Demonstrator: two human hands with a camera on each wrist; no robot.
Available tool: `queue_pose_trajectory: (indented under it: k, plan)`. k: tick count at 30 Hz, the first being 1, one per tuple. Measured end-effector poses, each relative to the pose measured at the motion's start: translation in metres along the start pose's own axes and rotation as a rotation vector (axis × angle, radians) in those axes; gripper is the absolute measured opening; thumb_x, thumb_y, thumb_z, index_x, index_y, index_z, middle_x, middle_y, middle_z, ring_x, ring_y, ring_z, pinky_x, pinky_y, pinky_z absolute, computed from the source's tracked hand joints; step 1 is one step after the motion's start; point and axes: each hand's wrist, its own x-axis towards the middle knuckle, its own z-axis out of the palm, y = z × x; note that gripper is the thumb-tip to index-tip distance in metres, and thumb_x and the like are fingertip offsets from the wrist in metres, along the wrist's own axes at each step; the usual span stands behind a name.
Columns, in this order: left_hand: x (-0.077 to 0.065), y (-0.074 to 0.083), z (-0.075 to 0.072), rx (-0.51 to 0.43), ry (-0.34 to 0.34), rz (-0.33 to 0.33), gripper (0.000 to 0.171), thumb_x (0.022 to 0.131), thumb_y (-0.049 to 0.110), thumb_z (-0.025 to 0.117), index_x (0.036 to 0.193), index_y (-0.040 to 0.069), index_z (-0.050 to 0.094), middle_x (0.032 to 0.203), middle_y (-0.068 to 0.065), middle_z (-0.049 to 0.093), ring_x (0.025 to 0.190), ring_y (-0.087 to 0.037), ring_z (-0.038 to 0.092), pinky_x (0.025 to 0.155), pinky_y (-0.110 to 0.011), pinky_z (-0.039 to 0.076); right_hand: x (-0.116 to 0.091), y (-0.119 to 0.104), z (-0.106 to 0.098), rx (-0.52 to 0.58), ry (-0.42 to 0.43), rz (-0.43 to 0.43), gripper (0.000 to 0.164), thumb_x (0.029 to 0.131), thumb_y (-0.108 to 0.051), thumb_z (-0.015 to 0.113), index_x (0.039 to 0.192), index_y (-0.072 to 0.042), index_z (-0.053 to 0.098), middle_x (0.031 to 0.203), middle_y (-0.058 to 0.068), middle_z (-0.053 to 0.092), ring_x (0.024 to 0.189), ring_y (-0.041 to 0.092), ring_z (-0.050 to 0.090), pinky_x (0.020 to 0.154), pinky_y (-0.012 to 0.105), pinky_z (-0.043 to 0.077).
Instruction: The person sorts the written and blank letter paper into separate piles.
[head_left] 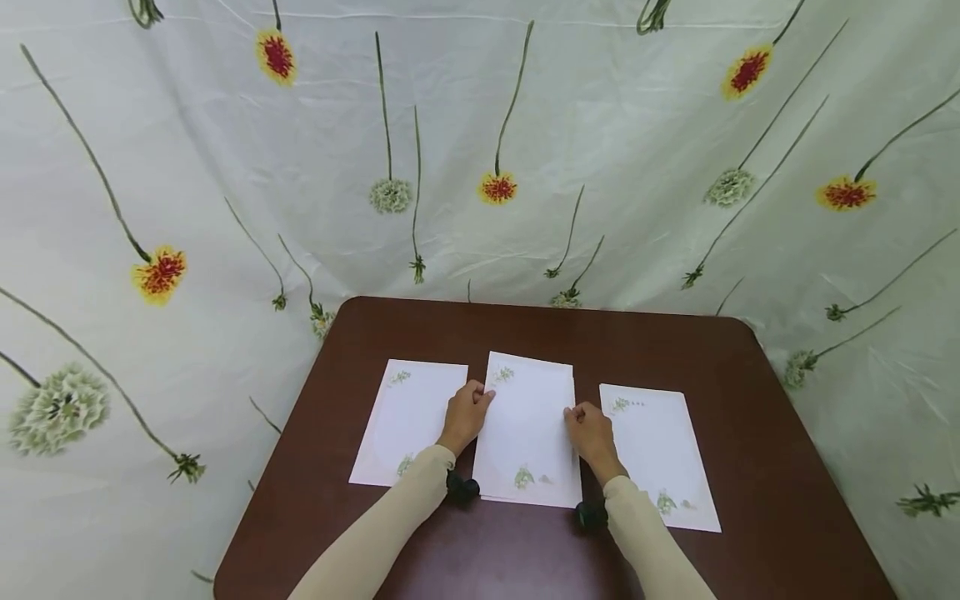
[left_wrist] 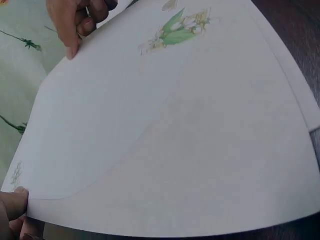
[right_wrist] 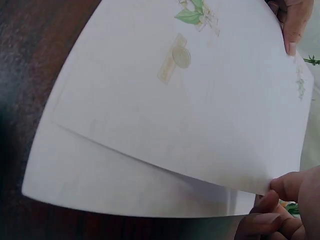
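In the head view, a white sheet of paper (head_left: 525, 429) with green floral prints lies at the middle over another sheet, whose edge shows below it. My left hand (head_left: 467, 412) pinches its left edge, thumb on top, as the left wrist view also shows. At the opposite edge, my right hand (head_left: 591, 433) pinches the paper between thumb and fingers. Seen from the right wrist, the top sheet (right_wrist: 200, 135) is lifted slightly at that side, and a lower sheet (right_wrist: 100, 180) sticks out beneath it.
Another printed sheet (head_left: 408, 417) lies on the left, partly under my left forearm. A similar sheet (head_left: 660, 450) rests to the right, partly behind my right arm. All are on a dark brown table (head_left: 757, 417), with a flowered white curtain (head_left: 637, 125) behind it.
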Motion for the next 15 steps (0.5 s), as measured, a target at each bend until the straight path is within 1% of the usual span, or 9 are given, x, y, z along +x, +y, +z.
queue_pose_trajectory:
  k: [4, 7, 9, 12, 15]
  plan:
    - [0.003, -0.004, -0.015, 0.043, -0.001, -0.002, 0.022, 0.107, 0.026, 0.061, 0.101, 0.004, 0.062, 0.087, -0.008, 0.063, 0.071, -0.018, 0.053, 0.065, -0.031, 0.044, 0.003, -0.012, 0.002, 0.000, -0.022, -0.036, 0.027, 0.106, -0.024, 0.058, 0.101, 0.001, 0.067, 0.096, 0.016, 0.069, 0.084, 0.028, 0.063, 0.070, 0.039, 0.051]
    - [0.003, -0.005, -0.027, 0.074, 0.010, -0.024, 0.026, 0.106, 0.030, 0.063, 0.100, 0.005, 0.062, 0.093, -0.011, 0.067, 0.074, -0.021, 0.057, 0.067, -0.034, 0.047, 0.004, -0.020, 0.004, -0.002, -0.042, -0.050, 0.029, 0.106, -0.025, 0.057, 0.103, 0.002, 0.068, 0.101, 0.018, 0.071, 0.086, 0.029, 0.065, 0.073, 0.041, 0.053]
    - [0.002, -0.006, -0.034, 0.085, 0.022, -0.046, 0.028, 0.106, 0.032, 0.063, 0.101, 0.004, 0.063, 0.098, -0.014, 0.069, 0.080, -0.024, 0.060, 0.071, -0.038, 0.050, 0.004, -0.026, 0.007, -0.001, -0.055, -0.049, 0.030, 0.106, -0.026, 0.057, 0.103, 0.002, 0.069, 0.100, 0.018, 0.071, 0.084, 0.028, 0.064, 0.071, 0.039, 0.053]
    - [0.001, -0.007, -0.045, 0.098, 0.033, -0.055, 0.029, 0.106, 0.031, 0.063, 0.105, 0.002, 0.065, 0.104, -0.017, 0.072, 0.088, -0.027, 0.066, 0.079, -0.044, 0.054, 0.003, -0.035, 0.012, 0.007, -0.075, -0.040, 0.031, 0.106, -0.026, 0.056, 0.103, 0.002, 0.070, 0.097, 0.015, 0.071, 0.082, 0.025, 0.063, 0.068, 0.035, 0.050]
    - [0.002, -0.010, -0.055, 0.099, 0.040, -0.061, 0.025, 0.105, 0.026, 0.062, 0.107, 0.001, 0.065, 0.104, -0.016, 0.072, 0.092, -0.028, 0.066, 0.085, -0.046, 0.054, 0.002, -0.046, 0.016, 0.017, -0.097, -0.043, 0.031, 0.106, -0.026, 0.056, 0.103, 0.002, 0.070, 0.093, 0.013, 0.070, 0.079, 0.023, 0.061, 0.066, 0.033, 0.048]
